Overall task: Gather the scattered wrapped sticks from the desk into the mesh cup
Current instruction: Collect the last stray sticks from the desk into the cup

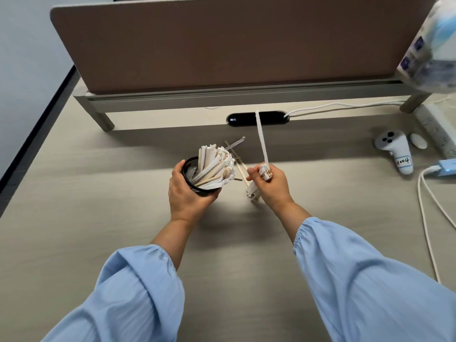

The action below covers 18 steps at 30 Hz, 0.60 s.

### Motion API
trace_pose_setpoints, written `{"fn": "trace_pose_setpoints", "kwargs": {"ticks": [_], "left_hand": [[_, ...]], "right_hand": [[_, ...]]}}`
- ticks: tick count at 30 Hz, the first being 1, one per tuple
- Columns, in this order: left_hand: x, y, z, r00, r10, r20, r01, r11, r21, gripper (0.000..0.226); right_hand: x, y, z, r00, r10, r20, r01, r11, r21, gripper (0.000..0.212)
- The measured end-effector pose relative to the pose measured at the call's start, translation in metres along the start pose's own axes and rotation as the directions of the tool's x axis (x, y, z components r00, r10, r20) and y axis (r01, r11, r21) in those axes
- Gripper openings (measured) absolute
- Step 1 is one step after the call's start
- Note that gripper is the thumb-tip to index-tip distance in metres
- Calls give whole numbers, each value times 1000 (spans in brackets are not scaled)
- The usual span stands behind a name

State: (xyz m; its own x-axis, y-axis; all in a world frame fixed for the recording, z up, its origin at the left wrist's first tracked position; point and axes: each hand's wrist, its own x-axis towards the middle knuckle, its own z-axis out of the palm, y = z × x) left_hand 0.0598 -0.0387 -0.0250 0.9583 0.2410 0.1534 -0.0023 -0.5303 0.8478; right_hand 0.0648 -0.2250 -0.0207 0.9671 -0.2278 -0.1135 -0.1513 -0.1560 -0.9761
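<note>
The left hand [190,193] is curled around a black mesh cup [191,172], holding it just above the worktop [111,193] and tipped so that its mouth leans toward the other hand. The cup is packed with wrapped sticks [214,166], white paper sleeves over pale wood, which fan out of the rim up and away from the left hand. The right hand [270,183], level with the left and a little apart from it, grips a small bunch [253,191] of the same sticks in a closed fist. The lower ends of the bunch poke out below the fingers toward the worktop. One long stick [262,139] rises from the top of the fist and points away from the person, nearly upright. Between the two hands and just beyond the cup, a few loose sticks [238,162] lie crossed on the worktop, some partly hidden behind the cup. Both arms wear loose light blue sleeves [138,292] gathered at the forearm. Farther out past the right hand's outer side lie a white controller [397,151] with a handwritten label, a small white oval object [418,140], a power strip [436,132] and white cables [427,218]. Beyond both hands a brown partition panel [222,45] stands across the back of the worktop, with a dark cable port [241,118] below it.
</note>
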Motion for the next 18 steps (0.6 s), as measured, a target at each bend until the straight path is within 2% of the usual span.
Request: {"fn": "trace_pose_setpoints", "kwargs": {"ticks": [7,10,13,16,18], "left_hand": [[-5,1,-4,1000,8,0,-8,1000,-3,100],[-5,-1,-7,1000,9,-8,-9,1000,8,100],[-6,-2,-10,1000,8,-8,-8,1000,10,101],[-6,-2,-11,1000,3,-3,-2,1000,14,101],[-6,-2,-12,1000,1,2,-1,1000,10,101]], "right_hand": [[-5,14,3,999,-23,42,27,996,-86,14],[-7,17,5,998,-62,27,64,995,-72,16],[-7,16,8,999,-35,8,36,998,-61,23],[-5,12,10,1000,-8,-1,8,1000,-27,5],[-4,12,10,1000,1,-8,-1,999,-36,28]]}}
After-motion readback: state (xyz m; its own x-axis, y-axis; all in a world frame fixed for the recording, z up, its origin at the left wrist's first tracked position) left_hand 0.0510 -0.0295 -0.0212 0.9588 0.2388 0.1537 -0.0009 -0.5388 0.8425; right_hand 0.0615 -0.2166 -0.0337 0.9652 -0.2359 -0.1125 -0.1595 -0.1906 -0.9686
